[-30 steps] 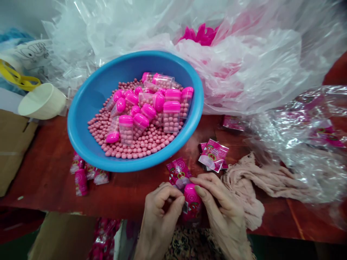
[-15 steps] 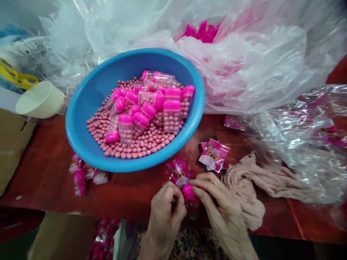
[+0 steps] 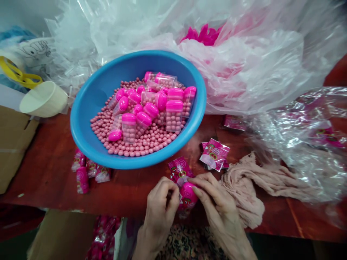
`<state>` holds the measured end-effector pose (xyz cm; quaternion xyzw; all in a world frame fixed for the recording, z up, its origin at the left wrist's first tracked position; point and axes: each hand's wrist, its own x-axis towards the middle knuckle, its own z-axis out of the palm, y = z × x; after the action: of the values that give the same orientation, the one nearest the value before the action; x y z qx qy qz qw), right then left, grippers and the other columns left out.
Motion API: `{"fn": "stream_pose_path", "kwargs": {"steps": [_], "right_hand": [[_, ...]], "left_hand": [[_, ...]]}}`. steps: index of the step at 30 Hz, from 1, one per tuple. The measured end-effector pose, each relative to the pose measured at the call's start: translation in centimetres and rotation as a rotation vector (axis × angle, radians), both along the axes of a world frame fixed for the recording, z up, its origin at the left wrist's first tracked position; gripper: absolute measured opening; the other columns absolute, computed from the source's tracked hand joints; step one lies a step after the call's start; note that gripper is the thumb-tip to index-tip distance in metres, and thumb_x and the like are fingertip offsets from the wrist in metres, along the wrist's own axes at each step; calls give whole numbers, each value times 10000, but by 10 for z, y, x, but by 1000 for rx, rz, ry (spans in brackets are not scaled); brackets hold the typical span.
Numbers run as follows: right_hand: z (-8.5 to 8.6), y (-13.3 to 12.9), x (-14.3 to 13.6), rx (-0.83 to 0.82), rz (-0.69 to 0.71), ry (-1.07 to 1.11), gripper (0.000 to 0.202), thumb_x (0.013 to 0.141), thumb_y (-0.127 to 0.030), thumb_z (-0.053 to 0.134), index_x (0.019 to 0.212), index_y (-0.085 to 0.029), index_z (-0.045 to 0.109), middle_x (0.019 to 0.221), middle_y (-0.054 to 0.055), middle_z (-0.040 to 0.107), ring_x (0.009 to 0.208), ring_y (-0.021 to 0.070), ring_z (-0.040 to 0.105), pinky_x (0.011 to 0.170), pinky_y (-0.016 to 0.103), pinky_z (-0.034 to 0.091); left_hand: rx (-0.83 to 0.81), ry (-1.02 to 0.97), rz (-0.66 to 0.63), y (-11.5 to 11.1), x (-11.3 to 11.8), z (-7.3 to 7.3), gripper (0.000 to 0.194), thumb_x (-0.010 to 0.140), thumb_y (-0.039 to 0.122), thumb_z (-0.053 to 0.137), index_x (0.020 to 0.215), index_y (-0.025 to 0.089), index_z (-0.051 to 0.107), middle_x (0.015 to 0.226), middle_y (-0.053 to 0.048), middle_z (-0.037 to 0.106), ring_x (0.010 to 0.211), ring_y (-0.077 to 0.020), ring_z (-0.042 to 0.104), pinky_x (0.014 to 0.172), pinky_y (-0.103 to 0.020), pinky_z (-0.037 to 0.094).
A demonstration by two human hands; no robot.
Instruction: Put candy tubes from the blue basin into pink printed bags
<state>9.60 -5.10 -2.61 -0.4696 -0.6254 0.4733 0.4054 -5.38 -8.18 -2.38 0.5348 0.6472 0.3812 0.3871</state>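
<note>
At the table's front edge, my left hand [image 3: 162,204] and my right hand [image 3: 215,202] close around a small candy container [image 3: 189,191] with a bright pink cap. A printed pink plastic sleeve [image 3: 185,205] wraps its body. My left thumb and fingers pinch the sleeve's left edge. On the right, my thumb and forefinger press on the cap and upper side of the container. Flat printed sleeves [image 3: 180,168] lie just beyond my fingertips. The container's lower end is partly hidden and blurred.
A blue basin [image 3: 199,119] holds pink candy balls and several capped containers [image 3: 174,117]. Right of it lie more sleeves [image 3: 215,154], a beige cloth [image 3: 244,184] and clear plastic [image 3: 298,151]. Wrapped containers [image 3: 82,179] sit at left, near a cream scoop [image 3: 45,101] and cardboard [image 3: 16,144].
My left hand has shifted slightly left, its fingers still pinched at the sleeve. The capped container sits a little further left, with more of its cap and sleeve showing. The view has shifted slightly.
</note>
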Motion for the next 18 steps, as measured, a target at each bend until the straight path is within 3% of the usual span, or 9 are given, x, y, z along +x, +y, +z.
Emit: {"fn": "stream_pose_path", "kwargs": {"steps": [2, 4, 6, 8, 11, 18], "right_hand": [[4, -1, 0, -29, -43, 12, 262, 925, -121, 496, 1043, -303, 644, 933, -43, 598, 896, 64, 584, 810, 102, 437], [8, -2, -2, -49, -81, 23, 241, 930, -145, 496, 1023, -307, 649, 924, -51, 608, 895, 59, 585, 809, 87, 438], [11, -5, -4, -41, -107, 39, 239, 927, -153, 503, 1019, -313, 655, 917, -51, 604, 887, 58, 588, 798, 82, 448], [13, -8, -7, -37, -99, 52, 258, 924, -149, 504, 1043, -321, 655, 929, -44, 588, 861, 63, 598, 754, 94, 473], [13, -13, -7, -18, -38, 49, 299, 924, -122, 486, 1073, -324, 649, 944, -29, 562, 807, 72, 613, 684, 126, 500], [23, -9, 0, 224, 97, -43, 303, 889, -43, 512, 1104, -237, 604, 971, -5, 661, 901, 87, 627, 825, 129, 487]], "left_hand": [[-33, -94, 8, -4, -2, 1, 121, 887, 244, 507, 874, 180, 609, 791, -24, 597, 677, -146, 568, 614, -243, 454], [-91, -287, -3, -10, -1, 5, 333, 850, 454, 554, 1018, 176, 628, 863, -53, 636, 712, -174, 602, 632, -269, 491], [-194, -519, -11, -16, 4, 10, 507, 747, 578, 624, 1042, 166, 649, 841, -58, 661, 701, -180, 612, 629, -267, 495], [-329, -704, 19, -21, 11, 15, 486, 736, 558, 655, 1012, 158, 658, 742, -38, 665, 622, -150, 603, 561, -231, 471], [-441, -796, 104, -27, 22, 19, 409, 828, 506, 574, 1006, 143, 633, 639, -16, 650, 440, -75, 523, 407, -167, 364], [-399, -798, 220, -32, 26, 19, 378, 800, 488, 613, 929, 135, 660, 530, 6, 621, 354, -40, 433, 354, -152, 277]]}}
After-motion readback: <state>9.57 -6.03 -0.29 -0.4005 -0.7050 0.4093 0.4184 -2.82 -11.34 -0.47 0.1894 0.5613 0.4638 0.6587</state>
